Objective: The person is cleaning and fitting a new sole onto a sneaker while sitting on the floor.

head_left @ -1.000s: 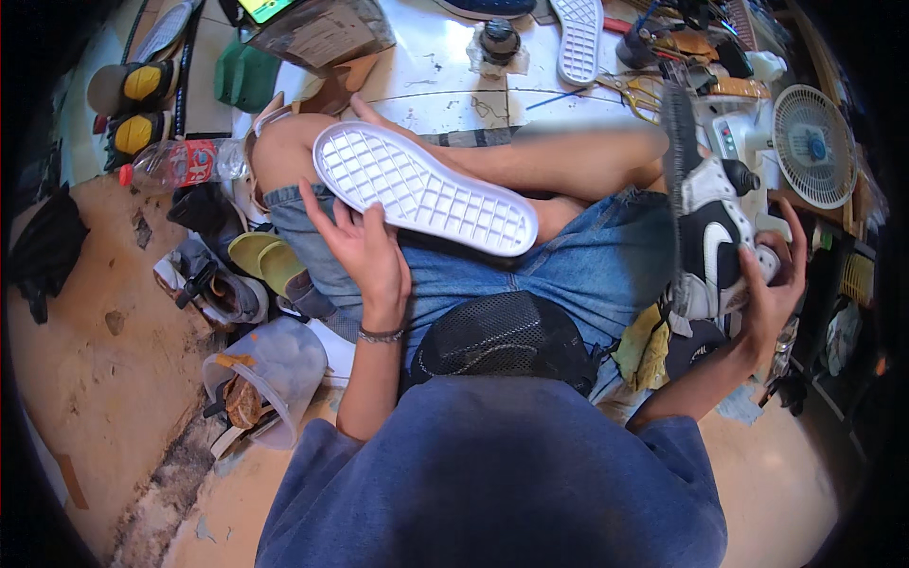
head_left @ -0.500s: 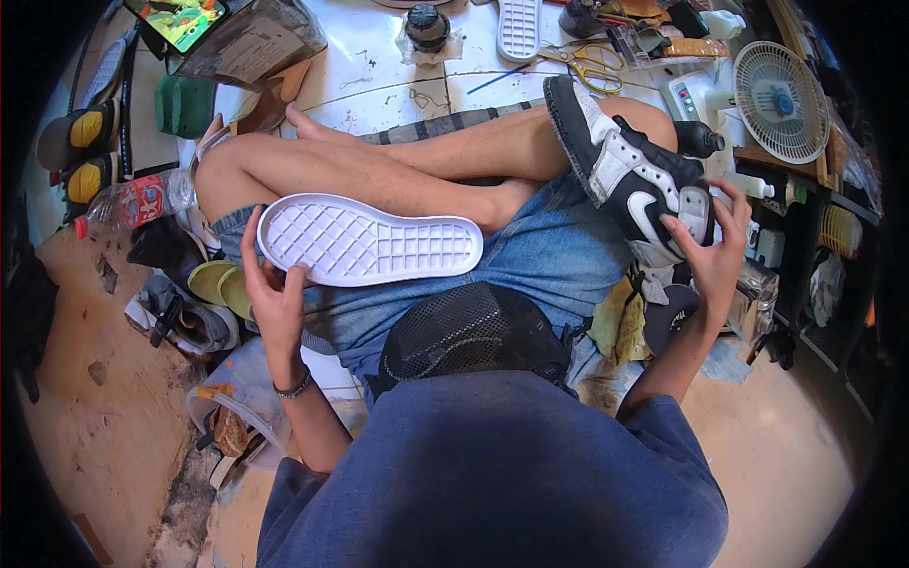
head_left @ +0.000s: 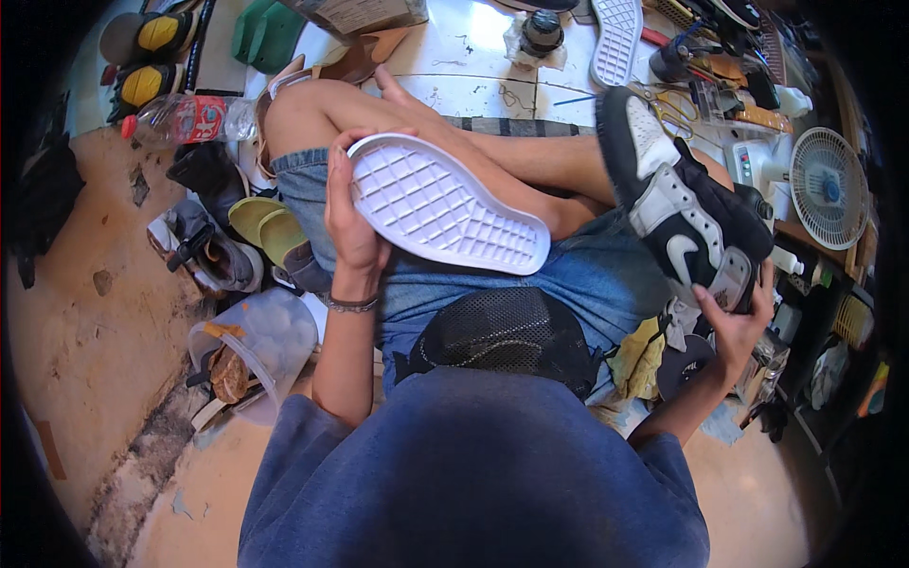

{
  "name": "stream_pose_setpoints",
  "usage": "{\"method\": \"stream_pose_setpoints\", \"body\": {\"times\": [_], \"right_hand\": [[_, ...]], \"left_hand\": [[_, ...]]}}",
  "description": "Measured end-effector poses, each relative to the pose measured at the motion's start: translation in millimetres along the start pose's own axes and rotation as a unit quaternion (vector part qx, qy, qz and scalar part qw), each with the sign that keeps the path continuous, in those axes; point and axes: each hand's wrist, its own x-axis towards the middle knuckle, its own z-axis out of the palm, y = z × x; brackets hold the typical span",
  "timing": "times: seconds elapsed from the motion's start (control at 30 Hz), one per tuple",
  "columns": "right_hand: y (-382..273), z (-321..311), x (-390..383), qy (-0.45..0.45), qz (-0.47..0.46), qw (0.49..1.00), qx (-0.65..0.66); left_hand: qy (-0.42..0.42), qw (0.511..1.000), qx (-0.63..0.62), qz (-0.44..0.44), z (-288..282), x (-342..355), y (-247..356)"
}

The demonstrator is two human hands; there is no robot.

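Observation:
A white rubber shoe sole (head_left: pixel 445 204), its gridded inner face toward me, is held over my lap. My left hand (head_left: pixel 355 213) grips its wide end, fingers behind the edge. On the right, a black and white high-top sneaker (head_left: pixel 677 213) is held up with its toe pointing away. My right hand (head_left: pixel 739 317) is closed around the sneaker's heel and collar, the thumb on the white ankle part. Sole and sneaker are apart. The sneaker's underside faces left and shows only as a dark edge.
A second white sole (head_left: pixel 616 43), a dark jar (head_left: pixel 542 34) and yellow-handled scissors (head_left: pixel 670 112) lie on the tiles ahead. At right stands a white fan (head_left: pixel 829 180). Left are a plastic bottle (head_left: pixel 194 120), worn shoes (head_left: pixel 213 246) and a clear tub (head_left: pixel 275 341).
My left hand has shifted its grip on the sole, which now tilts down to the right. The sneaker has turned slightly in my right hand. The whole view has swung leftward.

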Motion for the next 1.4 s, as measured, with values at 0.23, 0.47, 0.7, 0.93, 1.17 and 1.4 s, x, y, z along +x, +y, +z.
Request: {"method": "stream_pose_setpoints", "body": {"times": [0.23, 0.47, 0.7, 0.93, 1.17, 1.4], "right_hand": [[-72, 11, 15, -0.077, -0.165, 0.981, 0.063], [-66, 24, 16, -0.089, -0.196, 0.975, 0.049], [-77, 66, 17, -0.053, -0.252, 0.940, 0.222], [-31, -2, -20, -0.051, 0.039, 0.979, 0.196], [133, 27, -141, -0.396, 0.255, 0.864, -0.175], [68, -38, -105, -0.233, 0.324, 0.917, 0.023]], "left_hand": [[0.042, 0.991, -0.128, -0.004, 53, -6, -17], [-0.023, 0.944, 0.327, 0.048, 19, 0, -51], [-0.072, 0.995, -0.049, -0.052, 14, -3, 20], [0.039, 0.995, 0.091, 0.002, -9, 16, 66], [0.231, 0.964, 0.094, 0.091, -101, 11, 84], [0.272, 0.920, 0.249, 0.133, -113, 0, 86]]}}
